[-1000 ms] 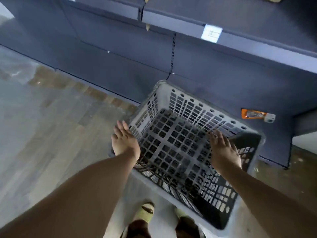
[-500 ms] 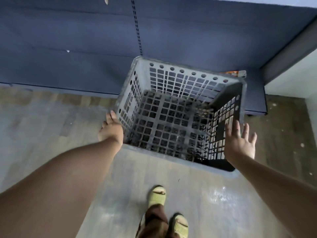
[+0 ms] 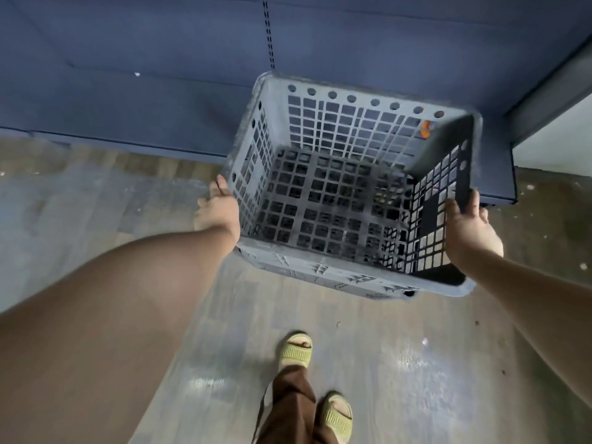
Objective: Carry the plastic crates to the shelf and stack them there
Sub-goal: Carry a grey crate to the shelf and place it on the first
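A grey plastic crate (image 3: 323, 126) with latticed walls and floor, nothing inside it, is held between my hands, tilted, in front of the low deck of the dark blue shelf (image 3: 134, 113). My left hand (image 3: 217, 211) presses flat against the outside of the crate's left wall, fingers stretched forward. My right hand (image 3: 471, 227) grips the right wall at its rim, thumb inside and fingers outside. The crate's far edge overlaps the shelf's front edge in the picture.
A small orange tag (image 3: 425, 129) shows through the crate's far wall. A white wall (image 3: 554, 129) stands to the right of the shelf end. My feet in yellow-green slides (image 3: 296, 350) stand on the wood-look floor (image 3: 96, 200) behind the crate.
My right hand, which hung open beside the crate, now grips its right wall. The crate has risen toward me and looks blurred. The left hand stays on the left wall.
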